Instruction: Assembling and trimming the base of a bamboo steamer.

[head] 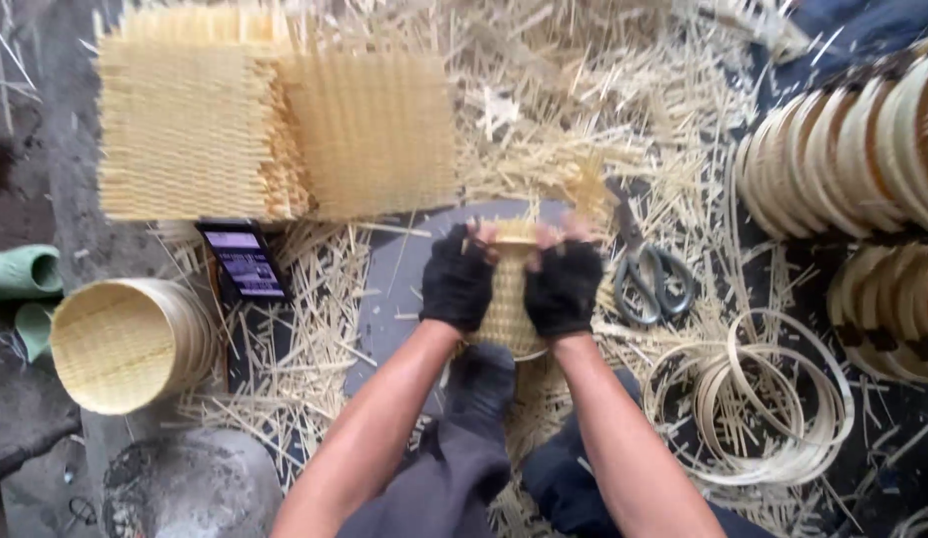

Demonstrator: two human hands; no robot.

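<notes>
Both of my hands wear black fingerless gloves and grip a small woven bamboo basket (511, 299) held upright in front of me. My left hand (458, 278) clasps its left side and my right hand (564, 285) clasps its right side, with the fingertips curled over the upper rim. The basket's loose strip ends stick up between my fingers. My forearms reach in from the bottom edge, above my dark trousers.
Scissors (647, 275) lie just right of my hands. Loose bamboo hoops (758, 394) sit at lower right, with stacked rims (863, 149) beyond. Flat woven mats (275, 125) lie at upper left, a phone (245, 261) below them, and a finished woven basket (125, 344) at left. Bamboo offcuts litter the floor.
</notes>
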